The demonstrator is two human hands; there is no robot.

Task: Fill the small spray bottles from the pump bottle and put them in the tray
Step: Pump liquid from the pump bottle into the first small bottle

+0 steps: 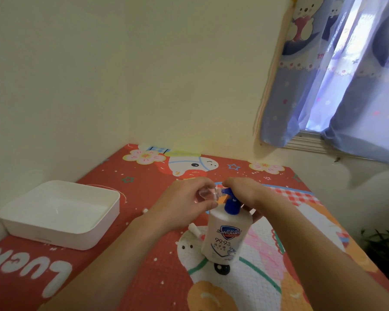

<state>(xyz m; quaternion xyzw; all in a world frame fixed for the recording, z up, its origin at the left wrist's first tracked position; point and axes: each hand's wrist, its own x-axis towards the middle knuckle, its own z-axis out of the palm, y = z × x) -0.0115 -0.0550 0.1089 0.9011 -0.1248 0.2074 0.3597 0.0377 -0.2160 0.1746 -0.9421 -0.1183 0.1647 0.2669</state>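
Pinching a small clear spray bottle (206, 195) sideways, the left hand (184, 204) meets the blue nozzle mid-frame; right hand (245, 190) presses closed on the pump bottle (225, 234).

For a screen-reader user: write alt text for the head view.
A left hand holds a small clear bottle to the blue nozzle of a white pump bottle while the right hand rests on the pump. A white tray, apparently holding nothing, sits left on a red cartoon mat.

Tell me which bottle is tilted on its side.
The small clear spray bottle in the left hand, mouth tilted to the blue nozzle. The white pump bottle stands upright.
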